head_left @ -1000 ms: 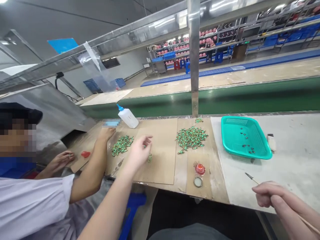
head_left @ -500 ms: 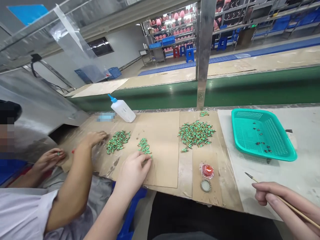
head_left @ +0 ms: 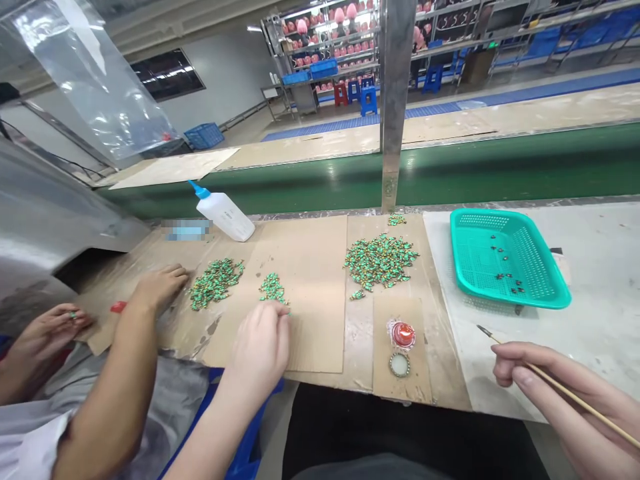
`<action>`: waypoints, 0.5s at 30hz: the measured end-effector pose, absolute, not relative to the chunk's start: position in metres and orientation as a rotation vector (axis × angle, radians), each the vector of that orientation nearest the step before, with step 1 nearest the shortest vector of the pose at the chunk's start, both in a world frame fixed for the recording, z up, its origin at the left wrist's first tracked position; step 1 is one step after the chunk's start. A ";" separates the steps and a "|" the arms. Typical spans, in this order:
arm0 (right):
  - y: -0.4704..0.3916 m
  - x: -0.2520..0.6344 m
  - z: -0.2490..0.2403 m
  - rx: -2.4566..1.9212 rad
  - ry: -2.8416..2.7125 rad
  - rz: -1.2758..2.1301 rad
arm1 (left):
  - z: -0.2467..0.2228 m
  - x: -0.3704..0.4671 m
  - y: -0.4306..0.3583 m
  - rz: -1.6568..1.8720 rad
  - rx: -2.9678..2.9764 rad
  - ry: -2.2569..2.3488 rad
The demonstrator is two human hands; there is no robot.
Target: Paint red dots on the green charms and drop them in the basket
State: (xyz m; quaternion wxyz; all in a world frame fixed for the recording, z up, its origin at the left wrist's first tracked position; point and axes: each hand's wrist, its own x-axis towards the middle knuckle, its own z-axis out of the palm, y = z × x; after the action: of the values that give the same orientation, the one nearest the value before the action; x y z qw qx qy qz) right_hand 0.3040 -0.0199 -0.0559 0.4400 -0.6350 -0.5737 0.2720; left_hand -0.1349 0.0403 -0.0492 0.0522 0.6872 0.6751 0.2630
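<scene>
My left hand (head_left: 261,337) is closed, its fingertips bent down at the near edge of a small pile of green pieces (head_left: 273,287) on the cardboard (head_left: 317,333). Whatever its fingers pinch is hidden behind the hand. In my right hand (head_left: 543,373) is a thin paintbrush (head_left: 575,398) with a light wooden handle, its dark tip pointing up and left above the white sheet. Between my hands sit a cap of red paint (head_left: 403,335) and a crimped bottle cap (head_left: 399,364) with a pale inside. Beyond them lies a large heap of green, dark and gold pieces (head_left: 381,261).
A turquoise basket (head_left: 545,293) holding several small dark pieces stands at the right. At the left, a co-worker's hands (head_left: 159,288) are near another green pile (head_left: 217,283). A white bottle (head_left: 227,217) with a blue nozzle stands tilted behind. A metal post (head_left: 395,133) rises at the back.
The view has shifted a little, so everything sits further left. My left hand has turned slightly, its fingers more curled down by the small pile. My right hand still holds the paintbrush.
</scene>
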 end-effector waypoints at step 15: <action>0.028 0.252 -0.039 -1.132 -1.168 1.048 | -0.049 -0.044 0.026 1.055 0.746 1.301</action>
State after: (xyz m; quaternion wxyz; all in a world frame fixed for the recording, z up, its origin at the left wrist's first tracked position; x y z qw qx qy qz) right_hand 0.2524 0.0278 -0.0386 0.5673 -0.4819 -0.4968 0.4462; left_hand -0.0444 0.0258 -0.0487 0.6084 0.3227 0.5633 0.4565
